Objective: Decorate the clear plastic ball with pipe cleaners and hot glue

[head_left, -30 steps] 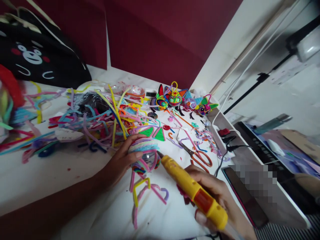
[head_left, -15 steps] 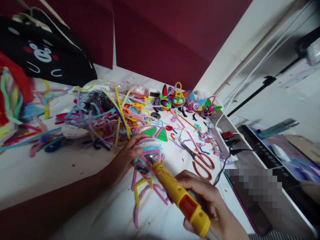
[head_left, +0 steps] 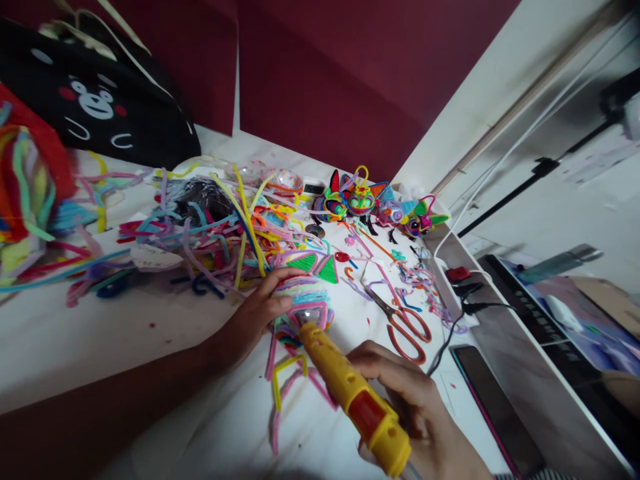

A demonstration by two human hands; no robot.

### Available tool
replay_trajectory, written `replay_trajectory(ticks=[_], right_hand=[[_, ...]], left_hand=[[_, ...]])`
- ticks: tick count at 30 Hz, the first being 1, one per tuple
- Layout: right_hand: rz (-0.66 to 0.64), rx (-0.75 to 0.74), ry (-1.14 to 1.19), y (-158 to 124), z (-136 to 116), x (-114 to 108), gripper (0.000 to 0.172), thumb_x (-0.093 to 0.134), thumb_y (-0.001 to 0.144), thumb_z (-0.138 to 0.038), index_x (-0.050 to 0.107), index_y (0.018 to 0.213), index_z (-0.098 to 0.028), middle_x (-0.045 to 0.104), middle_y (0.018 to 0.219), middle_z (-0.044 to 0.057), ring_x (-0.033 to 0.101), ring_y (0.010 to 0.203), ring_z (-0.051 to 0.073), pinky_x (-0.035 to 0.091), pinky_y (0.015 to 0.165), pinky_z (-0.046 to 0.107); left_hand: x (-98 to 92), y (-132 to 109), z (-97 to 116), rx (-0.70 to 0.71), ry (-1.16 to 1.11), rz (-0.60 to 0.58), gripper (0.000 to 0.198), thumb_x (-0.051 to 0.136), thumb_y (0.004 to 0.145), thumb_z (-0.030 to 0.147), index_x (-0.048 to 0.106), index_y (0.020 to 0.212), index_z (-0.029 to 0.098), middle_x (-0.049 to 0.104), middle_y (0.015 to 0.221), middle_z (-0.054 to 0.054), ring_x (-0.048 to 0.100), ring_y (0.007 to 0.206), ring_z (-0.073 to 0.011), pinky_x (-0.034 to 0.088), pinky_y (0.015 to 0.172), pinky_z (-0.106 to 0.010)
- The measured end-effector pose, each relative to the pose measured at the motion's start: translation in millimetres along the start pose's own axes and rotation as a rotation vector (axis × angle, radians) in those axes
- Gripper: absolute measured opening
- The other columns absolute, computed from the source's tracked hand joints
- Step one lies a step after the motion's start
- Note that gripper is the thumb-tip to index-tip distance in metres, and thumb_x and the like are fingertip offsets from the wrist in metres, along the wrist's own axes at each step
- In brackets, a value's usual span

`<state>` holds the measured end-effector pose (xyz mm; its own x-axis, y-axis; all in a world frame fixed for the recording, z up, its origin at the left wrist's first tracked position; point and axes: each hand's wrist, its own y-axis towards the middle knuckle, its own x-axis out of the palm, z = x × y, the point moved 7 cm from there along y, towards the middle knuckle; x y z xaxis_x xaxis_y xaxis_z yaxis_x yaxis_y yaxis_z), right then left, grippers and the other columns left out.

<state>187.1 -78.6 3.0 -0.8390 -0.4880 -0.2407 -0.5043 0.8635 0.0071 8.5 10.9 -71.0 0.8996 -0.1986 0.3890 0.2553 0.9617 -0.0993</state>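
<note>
My left hand (head_left: 265, 307) has its fingers closed on the left side of a pipe-cleaner figure (head_left: 305, 293) with pastel rows and green ears. My right hand (head_left: 405, 393) is wrapped round a yellow glue gun (head_left: 345, 383) with a red trigger. The gun points up and left, its tip at the pink-framed clear part of the figure; whether it touches cannot be made out. Pink and yellow pipe-cleaner pieces (head_left: 290, 365) lie just below the figure.
Orange-handled scissors (head_left: 400, 323) and a phone (head_left: 495, 407) lie to the right. Finished pipe-cleaner heads (head_left: 360, 197) stand at the back. Tangled pipe cleaners (head_left: 200, 233) spread left, near a black bag (head_left: 95, 100). A power cable (head_left: 447, 340) runs past the scissors.
The glue gun has moved slightly left, its tip further over the pink-framed part. The figure has turned a little under my left hand. The whole view has shifted slightly.
</note>
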Motion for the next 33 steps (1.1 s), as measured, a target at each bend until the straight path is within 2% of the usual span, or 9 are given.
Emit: replay_trajectory(ticks=[5, 12, 18, 25, 33], right_hand=[[-0.004, 0.024, -0.083, -1.2, 2.6, -1.0, 0.024, 0.073, 0.076, -0.022, 0.065, 0.099, -0.026, 0.055, 0.092, 0.001, 0.050, 0.076, 0.014, 0.036, 0.060, 0.024], [0.004, 0.011, -0.076, 1.8, 1.4, -0.8, 0.019, 0.074, 0.079, -0.029, 0.066, 0.095, -0.024, 0.057, 0.091, 0.002, 0.051, 0.075, 0.015, 0.037, 0.060, 0.024], [0.033, 0.029, -0.068, -0.2, 2.8, -0.6, 0.031, 0.077, 0.079, -0.035, 0.068, 0.107, -0.026, 0.056, 0.088, 0.001, 0.051, 0.069, 0.014, 0.035, 0.052, 0.022], [0.075, 0.001, -0.085, -1.8, 1.9, -3.1, 0.030, 0.076, 0.080, -0.034, 0.068, 0.108, -0.028, 0.057, 0.086, 0.001, 0.054, 0.071, 0.014, 0.035, 0.051, 0.021], [0.123, -0.055, -0.172, -5.7, -1.4, -8.2, 0.031, 0.076, 0.082, -0.046, 0.070, 0.105, -0.025, 0.060, 0.084, 0.003, 0.055, 0.071, 0.016, 0.040, 0.056, 0.024]], left_hand=[[0.8, -1.1, 0.3, 0.009, 0.023, -0.013, 0.042, 0.070, 0.077, 0.041, 0.065, 0.118, 0.031, 0.068, 0.119, -0.002, 0.063, 0.107, -0.0291, 0.050, 0.086, -0.035], [1.1, -2.8, 2.1, 0.013, 0.048, 0.023, 0.045, 0.070, 0.076, 0.042, 0.065, 0.119, 0.029, 0.070, 0.117, -0.005, 0.065, 0.102, -0.0314, 0.051, 0.082, -0.037], [-0.3, -2.3, 1.0, 0.024, 0.060, 0.035, 0.045, 0.068, 0.076, 0.041, 0.065, 0.119, 0.029, 0.070, 0.119, -0.005, 0.065, 0.104, -0.0320, 0.052, 0.084, -0.039], [0.1, -2.7, 2.1, 0.024, 0.068, 0.026, 0.044, 0.067, 0.077, 0.041, 0.064, 0.120, 0.030, 0.069, 0.121, -0.005, 0.065, 0.104, -0.0324, 0.052, 0.085, -0.040], [-1.1, -1.6, 0.1, 0.008, 0.065, 0.006, 0.047, 0.069, 0.076, 0.046, 0.062, 0.121, 0.030, 0.069, 0.122, -0.005, 0.064, 0.108, -0.0331, 0.050, 0.088, -0.041]])
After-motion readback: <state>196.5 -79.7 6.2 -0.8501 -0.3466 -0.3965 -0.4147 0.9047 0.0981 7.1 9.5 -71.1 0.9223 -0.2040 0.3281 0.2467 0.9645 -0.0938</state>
